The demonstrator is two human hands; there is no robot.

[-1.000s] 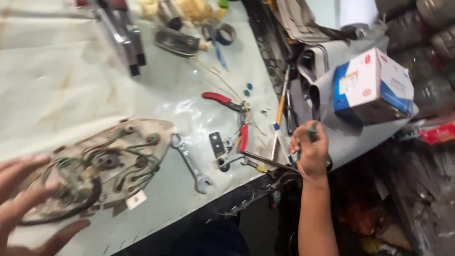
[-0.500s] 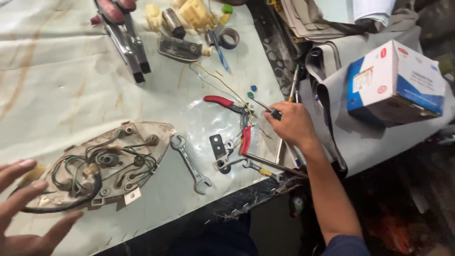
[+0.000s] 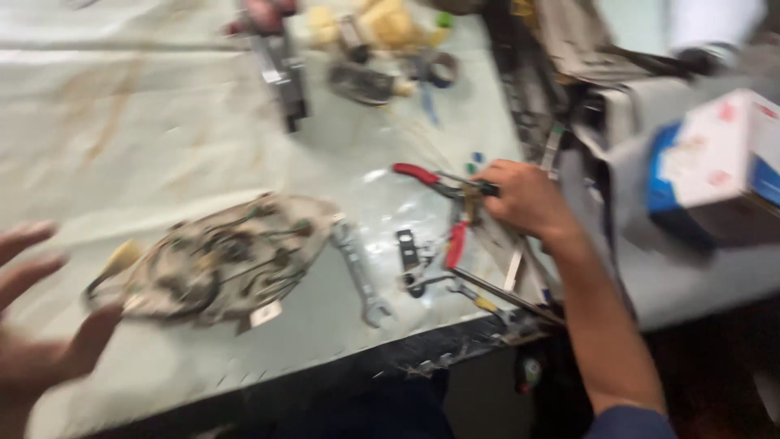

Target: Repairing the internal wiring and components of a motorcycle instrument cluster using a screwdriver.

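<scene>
The right hand (image 3: 524, 197) rests on the table (image 3: 162, 138) with its fingers curled around the joint of the red pliers (image 3: 443, 203), holding them; one red handle sticks out to the hand's left, the other points down toward the table edge. Just below the hand lie a small black bracket (image 3: 408, 248) and some thin metal tools (image 3: 487, 297), blurred. The left hand (image 3: 36, 325) hovers at the near left, fingers spread wide, holding nothing. Close beside its fingertips lies the iron plate (image 3: 223, 260), an oval base with tangled wires on top. A spanner (image 3: 357, 276) lies between the plate and the pliers, touching neither hand. Well beyond both hands, a dark metal part (image 3: 284, 73) and yellow bits (image 3: 382, 24) sit at the far edge. A white and blue box (image 3: 715, 162) stands to the right of the right hand, off the table.
</scene>
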